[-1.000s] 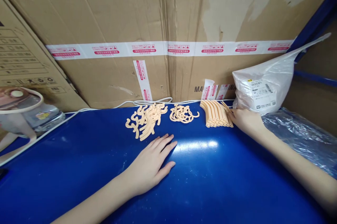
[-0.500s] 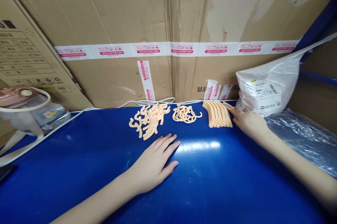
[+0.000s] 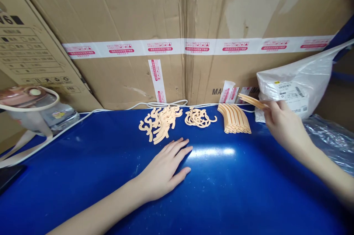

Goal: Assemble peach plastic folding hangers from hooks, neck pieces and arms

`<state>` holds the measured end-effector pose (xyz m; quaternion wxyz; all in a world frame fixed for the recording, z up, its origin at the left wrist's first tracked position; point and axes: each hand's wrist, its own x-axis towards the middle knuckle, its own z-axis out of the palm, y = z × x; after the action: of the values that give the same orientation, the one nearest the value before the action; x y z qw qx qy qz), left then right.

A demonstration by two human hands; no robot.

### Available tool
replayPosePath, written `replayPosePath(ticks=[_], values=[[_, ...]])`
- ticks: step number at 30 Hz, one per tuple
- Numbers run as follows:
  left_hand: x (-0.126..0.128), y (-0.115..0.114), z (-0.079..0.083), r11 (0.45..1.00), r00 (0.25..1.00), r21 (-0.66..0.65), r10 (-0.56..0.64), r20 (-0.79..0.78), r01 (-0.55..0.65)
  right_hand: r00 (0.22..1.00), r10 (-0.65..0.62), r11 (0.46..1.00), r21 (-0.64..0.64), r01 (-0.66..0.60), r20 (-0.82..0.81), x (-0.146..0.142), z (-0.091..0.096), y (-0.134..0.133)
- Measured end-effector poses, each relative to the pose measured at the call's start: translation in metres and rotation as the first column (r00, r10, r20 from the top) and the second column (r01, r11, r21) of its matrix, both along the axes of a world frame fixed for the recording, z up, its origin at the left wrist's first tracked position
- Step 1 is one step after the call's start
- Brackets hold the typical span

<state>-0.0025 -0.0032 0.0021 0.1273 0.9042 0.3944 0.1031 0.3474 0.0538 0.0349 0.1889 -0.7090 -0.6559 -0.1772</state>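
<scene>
My right hand (image 3: 284, 124) pinches a curved, peach-coloured strip (image 3: 251, 100) and holds it up in front of the white plastic bag. Just left of that hand is a neat stack of similar curved strips (image 3: 235, 119). My left hand (image 3: 168, 170) lies flat on the blue tabletop (image 3: 221, 190), fingers spread, with nothing in it. Beyond its fingertips is a loose heap of hook-shaped peach pieces (image 3: 162, 120). A smaller pile of thin, curved peach pieces (image 3: 199, 118) lies between the heap and the stack.
Large cardboard boxes (image 3: 132, 76) wall off the back. A white plastic bag (image 3: 295, 87) and clear plastic film (image 3: 329, 139) are at the right. A strapped water bottle (image 3: 52, 109) stands left, near a dark flat object (image 3: 11, 178). A white cable (image 3: 91, 113) runs along the back.
My right hand has lifted a curved strip up and to the right, away from the stack. My left hand stays in place; the view has shifted slightly.
</scene>
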Motion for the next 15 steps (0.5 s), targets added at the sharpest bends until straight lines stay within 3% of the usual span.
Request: replayPosePath(ticks=[2,3,4,6,7,11,15], values=[[-0.001,-0.002,0.000,0.999,0.998,0.025,0.044,0.054,-0.046,0.988,0.156,0.988,0.020,-0.156,-0.018,-0.021,0.001,-0.015],[-0.001,-0.003,-0.001,0.996,0.993,0.045,0.074,0.092,-0.078,0.923,0.371,0.928,0.016,-0.371,-0.101,-0.034,-0.001,-0.024],[-0.002,-0.005,-0.001,0.992,0.985,0.062,0.105,0.136,-0.114,0.820,0.538,0.836,0.000,-0.549,-0.195,-0.046,-0.006,-0.035],[-0.002,-0.008,-0.001,0.983,0.964,0.073,0.152,0.217,-0.171,0.661,0.688,0.670,-0.088,-0.737,-0.300,-0.069,-0.019,-0.055],[-0.002,-0.010,-0.001,0.981,0.958,0.069,0.157,0.241,-0.179,0.632,0.710,0.625,-0.136,-0.769,-0.309,-0.077,-0.026,-0.064],[-0.001,-0.015,-0.003,0.996,0.969,0.020,0.080,0.233,-0.087,0.564,0.760,0.526,-0.204,-0.826,-0.322,-0.091,-0.044,-0.083],[0.001,-0.014,-0.007,0.999,0.979,-0.033,-0.025,0.200,0.032,0.554,0.760,0.505,-0.228,-0.833,-0.341,-0.091,-0.041,-0.080]])
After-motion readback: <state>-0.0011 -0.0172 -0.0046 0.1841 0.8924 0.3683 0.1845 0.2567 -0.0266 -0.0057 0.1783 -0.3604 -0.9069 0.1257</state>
